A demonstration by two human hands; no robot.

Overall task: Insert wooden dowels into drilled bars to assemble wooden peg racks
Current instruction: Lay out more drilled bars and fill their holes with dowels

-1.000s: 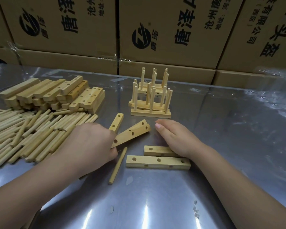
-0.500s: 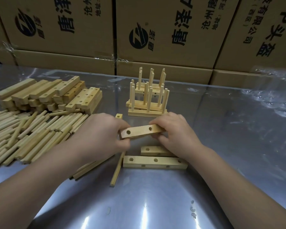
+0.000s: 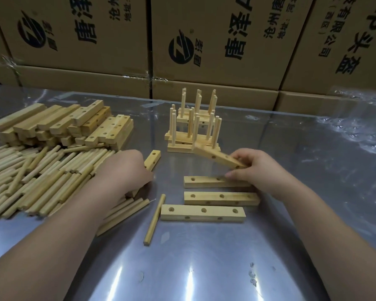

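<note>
Bars: 3 flat, 1 in R hand; 1 loose dowel

Dim overall, overhead light. Bright glare streaks on the metal tabletop near its front edge, more sheen toward the right edge. Soft shadows under both forearms. Wide-angle bowing at frame edges; cardboard boxes slightly soft.

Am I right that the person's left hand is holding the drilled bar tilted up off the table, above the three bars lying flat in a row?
Not quite: the head view shows the right hand holding the tilted drilled bar. The left hand is down on the pile of dowels. The three flat bars do lie in a row beneath it.
</note>
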